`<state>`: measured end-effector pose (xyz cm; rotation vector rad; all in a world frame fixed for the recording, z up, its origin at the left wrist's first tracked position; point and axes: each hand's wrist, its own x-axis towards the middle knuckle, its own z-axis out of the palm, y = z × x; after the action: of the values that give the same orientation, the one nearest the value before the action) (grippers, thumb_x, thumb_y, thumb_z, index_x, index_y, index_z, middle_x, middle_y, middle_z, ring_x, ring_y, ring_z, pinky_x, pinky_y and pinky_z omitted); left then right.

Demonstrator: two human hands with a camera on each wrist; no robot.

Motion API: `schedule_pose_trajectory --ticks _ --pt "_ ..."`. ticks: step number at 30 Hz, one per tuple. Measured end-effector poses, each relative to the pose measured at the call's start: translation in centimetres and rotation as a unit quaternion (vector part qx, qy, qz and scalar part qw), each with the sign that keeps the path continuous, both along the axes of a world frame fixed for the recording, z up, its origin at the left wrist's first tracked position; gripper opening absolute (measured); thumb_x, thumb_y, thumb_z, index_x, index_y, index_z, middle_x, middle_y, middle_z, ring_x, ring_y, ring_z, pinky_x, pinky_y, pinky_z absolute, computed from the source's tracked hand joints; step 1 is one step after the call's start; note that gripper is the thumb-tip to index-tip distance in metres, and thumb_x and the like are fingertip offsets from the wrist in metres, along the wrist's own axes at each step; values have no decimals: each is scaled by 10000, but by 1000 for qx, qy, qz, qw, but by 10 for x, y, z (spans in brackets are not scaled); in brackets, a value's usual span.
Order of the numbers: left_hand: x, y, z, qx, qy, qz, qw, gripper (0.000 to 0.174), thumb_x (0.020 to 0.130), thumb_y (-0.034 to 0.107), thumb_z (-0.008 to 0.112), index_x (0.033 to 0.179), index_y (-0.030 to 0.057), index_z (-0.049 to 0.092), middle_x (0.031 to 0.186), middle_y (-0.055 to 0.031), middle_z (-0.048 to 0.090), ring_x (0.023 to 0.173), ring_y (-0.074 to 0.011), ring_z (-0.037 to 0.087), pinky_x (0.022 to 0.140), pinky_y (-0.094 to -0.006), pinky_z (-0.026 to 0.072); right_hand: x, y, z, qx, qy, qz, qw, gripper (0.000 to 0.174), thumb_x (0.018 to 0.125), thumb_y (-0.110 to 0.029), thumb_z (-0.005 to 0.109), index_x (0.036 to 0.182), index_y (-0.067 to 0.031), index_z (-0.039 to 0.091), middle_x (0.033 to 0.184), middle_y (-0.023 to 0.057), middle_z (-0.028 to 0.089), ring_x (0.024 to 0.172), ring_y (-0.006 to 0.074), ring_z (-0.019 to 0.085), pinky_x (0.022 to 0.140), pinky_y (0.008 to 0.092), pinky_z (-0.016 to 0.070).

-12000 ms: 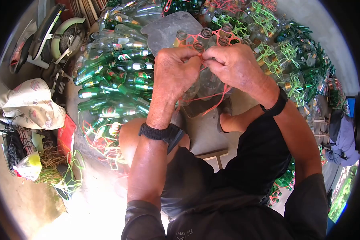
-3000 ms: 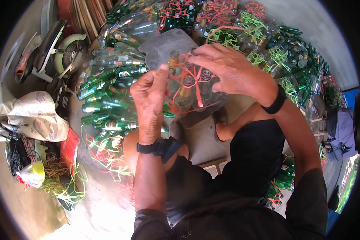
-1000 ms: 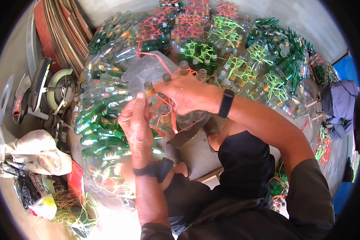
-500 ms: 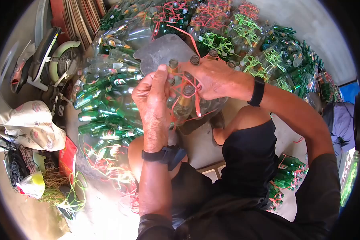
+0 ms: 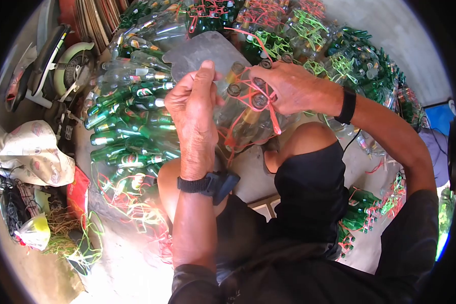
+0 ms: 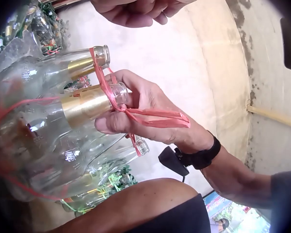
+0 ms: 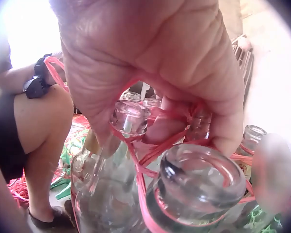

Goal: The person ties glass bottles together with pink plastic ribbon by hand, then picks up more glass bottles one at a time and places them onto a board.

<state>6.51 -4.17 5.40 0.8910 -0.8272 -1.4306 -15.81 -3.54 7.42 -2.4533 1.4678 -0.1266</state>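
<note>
A cluster of clear glass bottles (image 5: 240,126) with gold neck labels stands upright before me, its necks laced together by red plastic twine (image 5: 275,121). My right hand (image 5: 306,93) grips the bundle at the necks, thumb and fingers around the glass and twine. The right wrist view shows a bottle mouth (image 7: 201,170) close up, twine crossing between the necks under the palm. A loose doubled twine end (image 6: 160,118) sticks out from one neck in the left wrist view. My left hand (image 5: 195,119) is raised left of the bundle, thumb up, fingers loosely curled, nothing visible in them.
Green bottles (image 5: 131,126) lie stacked at the left, behind them a grey slab (image 5: 202,53). Bottle bundles tied with green twine (image 5: 309,28) stand at the back right. Loose twine (image 5: 131,202), a cloth-covered item (image 5: 35,152) and a wheel (image 5: 76,63) are on the left.
Earlier both hands pinched twine together over the necks. The left hand has since come away to the left; the right hand now grips the necks, and the bundle has shifted right and turned slightly.
</note>
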Motion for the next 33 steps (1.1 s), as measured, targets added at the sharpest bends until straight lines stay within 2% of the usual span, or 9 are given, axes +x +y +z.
schedule_pose_trajectory --ticks 8,10,12,14,15,27,28,30,33 --pt "-10 2 2 11 0 -6 1000 266 962 261 757 840 26 732 551 76 406 494 -34 321 531 -260 413 -40 8 10 1 -9 -4 1000 518 740 -133 846 1178 -73 577 839 161 704 772 364 729 644 456 547" --pt "-12 3 3 16 0 -15 1000 260 964 257 756 839 30 734 553 78 403 498 -34 320 537 -259 413 -44 14 21 95 -55 -75 991 425 723 -145 866 1069 -73 632 1000 101 767 882 316 755 701 416 572" --pt "-15 4 4 15 -3 -17 1000 260 962 262 758 849 29 736 555 79 401 500 -35 318 542 -260 412 -45 19 30 98 -54 -98 989 458 712 -187 897 1068 -64 637 993 96 771 889 280 763 713 411 572" --pt "-19 5 3 13 3 -24 1000 259 962 264 758 862 26 737 557 80 399 500 -35 317 547 -261 410 -45 25 46 149 -15 -168 974 530 753 -64 823 1216 -52 565 842 112 739 789 230 767 662 389 566" --pt "-20 6 4 9 0 -25 1000 262 963 265 758 865 23 736 557 80 398 498 -37 316 547 -265 410 -69 21 22 103 -56 -127 985 549 751 -39 816 1236 -50 561 852 101 746 762 196 757 658 371 561" --pt "-30 4 5 29 -21 -35 999 250 975 265 739 903 26 727 573 92 374 512 -49 322 574 -272 391 -148 69 23 82 -14 -237 968 553 757 -100 797 1271 -55 597 959 127 718 866 225 717 763 380 556" --pt "-28 3 3 21 3 -39 999 209 945 227 774 836 50 759 618 67 527 542 -28 422 537 -251 429 -154 77 24 84 -12 -244 966 553 757 -100 797 1271 -55 597 959 127 718 866 225 717 763 380 556" --pt "-22 0 -3 8 7 -59 998 207 942 231 779 848 47 758 612 71 512 539 -28 403 550 -254 423 -168 90 24 105 22 -273 956 564 767 -266 868 1217 -39 616 1025 182 726 960 327 717 822 420 548" --pt "-21 -1 -4 16 -1 -59 998 210 940 235 782 858 43 757 606 76 495 534 -29 383 565 -260 414 -194 119 12 69 3 -247 967 545 761 -252 858 1209 -53 620 1021 159 727 953 302 716 809 414 549"
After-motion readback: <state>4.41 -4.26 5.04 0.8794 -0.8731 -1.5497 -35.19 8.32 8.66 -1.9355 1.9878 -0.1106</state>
